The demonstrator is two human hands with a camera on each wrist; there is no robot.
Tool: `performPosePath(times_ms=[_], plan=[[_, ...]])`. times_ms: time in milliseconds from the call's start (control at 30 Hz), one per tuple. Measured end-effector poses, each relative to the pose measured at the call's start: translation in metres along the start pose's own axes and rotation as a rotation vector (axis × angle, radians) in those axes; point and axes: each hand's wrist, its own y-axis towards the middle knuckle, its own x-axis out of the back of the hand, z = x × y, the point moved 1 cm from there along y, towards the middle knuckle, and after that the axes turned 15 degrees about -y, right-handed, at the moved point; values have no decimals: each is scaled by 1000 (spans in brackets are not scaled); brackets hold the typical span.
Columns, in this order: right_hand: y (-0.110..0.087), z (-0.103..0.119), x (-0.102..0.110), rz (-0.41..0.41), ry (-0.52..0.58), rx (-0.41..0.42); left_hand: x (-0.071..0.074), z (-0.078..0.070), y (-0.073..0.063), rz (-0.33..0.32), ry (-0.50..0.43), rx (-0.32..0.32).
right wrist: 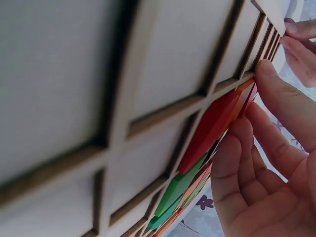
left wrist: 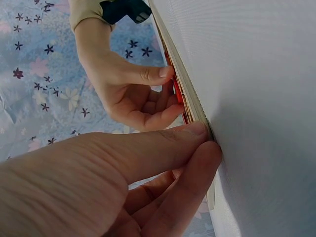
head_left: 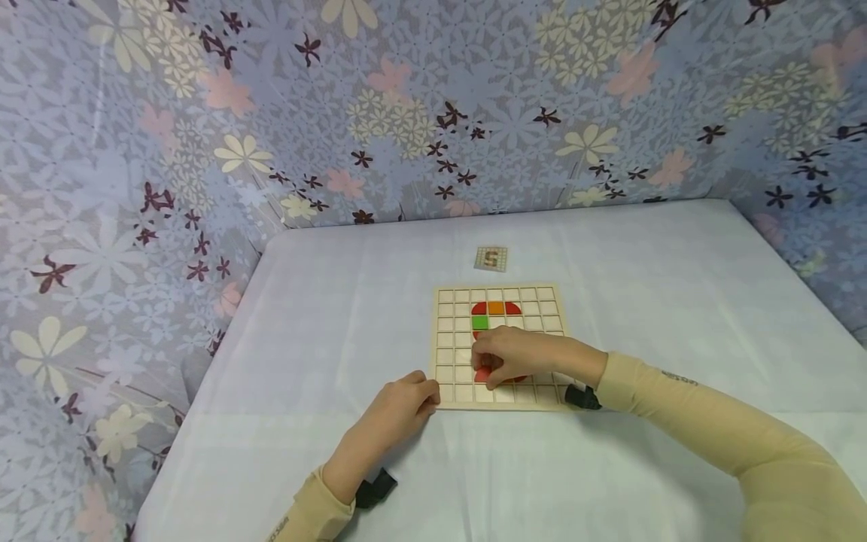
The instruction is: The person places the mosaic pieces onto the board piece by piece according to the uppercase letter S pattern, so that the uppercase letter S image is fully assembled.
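A square wooden grid board (head_left: 445, 354) lies on the cloth in front of me. At its near left corner, my left hand (head_left: 401, 403) pinches the edge between thumb and fingers; the left wrist view shows this hand (left wrist: 153, 168) close. My right hand (head_left: 518, 352) is over the lower middle of the grid, pinching a red tile (head_left: 482, 374) between thumb and fingertips. In the right wrist view that hand (right wrist: 276, 148) holds the red tile (right wrist: 250, 96) right at the cells. Red (head_left: 479, 309), orange (head_left: 497, 308) and green (head_left: 480, 323) tiles sit in cells; the right hand hides others.
Beyond the board lies a small card (head_left: 491, 258) printed with a grid and a coloured S shape. A white cloth (head_left: 325, 324) covers the table. Floral fabric (head_left: 406, 113) hangs behind and at both sides. Black wrist devices (head_left: 582, 397) are strapped under both forearms.
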Motion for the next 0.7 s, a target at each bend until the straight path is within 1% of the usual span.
performPosePath(times_ms=[233,367,633,700], plan=[[-3,-2,0,-30,-10,-5,1,-3,0,1,-7,11],[-3,-2,0,-29,-6,-10,1,-3,0,0,-6,11],[-2,-2,-2,-41,-13,10,0,-2,0,-19,-15,-24],[-3,-2,-2,-43,-12,13,0,-2,-1,-33,-20,-46]])
